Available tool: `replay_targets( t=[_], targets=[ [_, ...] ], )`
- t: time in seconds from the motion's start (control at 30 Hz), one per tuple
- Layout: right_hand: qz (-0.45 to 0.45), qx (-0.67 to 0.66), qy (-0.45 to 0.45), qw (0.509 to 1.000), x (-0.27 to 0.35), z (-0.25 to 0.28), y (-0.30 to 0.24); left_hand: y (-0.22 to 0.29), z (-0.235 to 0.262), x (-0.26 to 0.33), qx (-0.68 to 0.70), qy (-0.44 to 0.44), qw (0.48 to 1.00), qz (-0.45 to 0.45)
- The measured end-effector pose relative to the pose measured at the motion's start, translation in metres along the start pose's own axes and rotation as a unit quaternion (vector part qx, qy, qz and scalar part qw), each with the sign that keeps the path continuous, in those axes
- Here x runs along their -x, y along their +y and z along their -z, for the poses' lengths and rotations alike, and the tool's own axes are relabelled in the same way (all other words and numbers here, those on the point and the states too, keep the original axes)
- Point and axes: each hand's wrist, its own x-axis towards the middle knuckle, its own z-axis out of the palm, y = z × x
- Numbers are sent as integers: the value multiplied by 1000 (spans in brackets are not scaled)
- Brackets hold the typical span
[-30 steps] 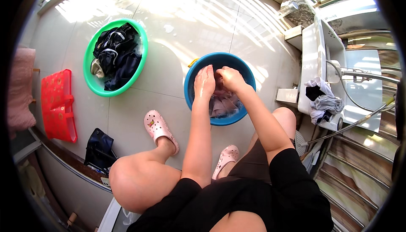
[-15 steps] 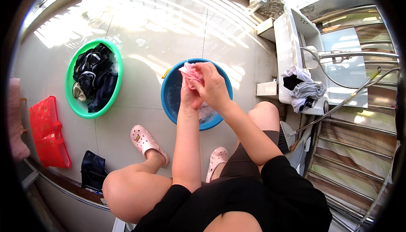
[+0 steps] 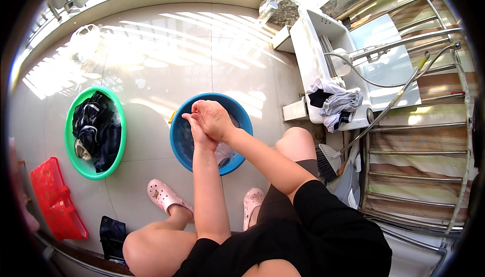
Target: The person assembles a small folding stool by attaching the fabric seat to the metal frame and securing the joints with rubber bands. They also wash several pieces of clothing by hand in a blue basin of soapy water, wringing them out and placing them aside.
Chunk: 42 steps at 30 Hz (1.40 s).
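Head view (fisheye), facing down, wide

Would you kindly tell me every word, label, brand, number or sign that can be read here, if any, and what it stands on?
None can be read in this view.
Blue basin and green basin: no lettering shows.
Red bag: gold-toned pattern, no letters to make out.
Pink clog: small charms, too small to tell any marking.
Grey dustpan: pale patch, too small to tell whether it is a label.
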Motion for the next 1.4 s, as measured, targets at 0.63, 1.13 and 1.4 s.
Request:
replay_targets(
  t=[0.63, 1.13, 1.4],
  targets=[
    [-205, -230, 23, 951, 9, -13, 27, -8, -6, -1, -4, 17, 1000, -9],
    [-239, -318, 17, 917, -2, 74, 17, 32, 3, -4, -8, -126, 992, 13],
    [-209, -376, 27, 903, -14, 147, -11, 29, -5, 2, -68, -199, 974, 87]
  ],
)
